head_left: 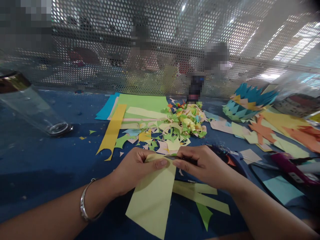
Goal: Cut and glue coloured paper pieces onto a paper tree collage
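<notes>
Pale-yel paper (153, 193) pts away, long axis leaning slightly R.

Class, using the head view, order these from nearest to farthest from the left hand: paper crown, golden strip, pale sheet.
From the left hand:
1. Pale sheet: held in it.
2. Golden strip: just beyond, to its left.
3. Paper crown: off to the right, towards the back.

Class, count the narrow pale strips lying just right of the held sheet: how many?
2. The upper strip lies nearer the right hand; the lower strip slants below it, reaching farther right. Both run up to the held sheet, which may hide more.
</notes>
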Available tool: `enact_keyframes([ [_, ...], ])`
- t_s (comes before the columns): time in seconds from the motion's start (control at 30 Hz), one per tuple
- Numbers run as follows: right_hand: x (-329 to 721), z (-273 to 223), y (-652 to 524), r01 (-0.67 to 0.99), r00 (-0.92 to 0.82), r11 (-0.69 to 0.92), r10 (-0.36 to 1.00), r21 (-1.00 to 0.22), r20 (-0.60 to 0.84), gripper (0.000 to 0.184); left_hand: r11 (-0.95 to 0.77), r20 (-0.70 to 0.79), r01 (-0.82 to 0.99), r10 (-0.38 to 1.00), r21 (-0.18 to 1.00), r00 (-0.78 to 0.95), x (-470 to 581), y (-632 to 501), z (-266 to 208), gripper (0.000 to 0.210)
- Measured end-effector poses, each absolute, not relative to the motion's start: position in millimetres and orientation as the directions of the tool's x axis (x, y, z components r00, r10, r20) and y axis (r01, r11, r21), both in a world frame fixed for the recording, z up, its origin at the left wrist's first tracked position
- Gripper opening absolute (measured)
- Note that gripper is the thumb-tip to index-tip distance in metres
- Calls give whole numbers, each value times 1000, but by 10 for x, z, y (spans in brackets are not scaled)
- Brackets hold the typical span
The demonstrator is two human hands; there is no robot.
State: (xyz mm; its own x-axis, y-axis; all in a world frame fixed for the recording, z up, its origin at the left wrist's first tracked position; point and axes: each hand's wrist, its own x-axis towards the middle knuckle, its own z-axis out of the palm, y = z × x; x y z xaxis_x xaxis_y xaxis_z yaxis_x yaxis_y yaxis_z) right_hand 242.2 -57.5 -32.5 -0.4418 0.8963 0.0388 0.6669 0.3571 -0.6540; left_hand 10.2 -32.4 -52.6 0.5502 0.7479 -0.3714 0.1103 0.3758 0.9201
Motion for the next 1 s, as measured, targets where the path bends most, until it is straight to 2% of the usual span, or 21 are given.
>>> enact_keyframes([
  [0.23,2441,-335,-567,645,-433,329,901,-690,25,35,418,-416,127,727,899,546,104,-313,-498,31],
  [0.63,2436,-316,-570,659,-432,329,902,-676,18,38,451,-415,92,698,888,584,124,-322,-518,28],
  [0.87,2434,-317,-568,670,-435,340,900,-659,23,37,415,-401,112,720,903,567,118,-307,-552,31],
  [1.0,2434,-336,-565,678,-455,360,891,-641,19,37,354,-346,110,721,929,600,121,-304,-575,35],
])
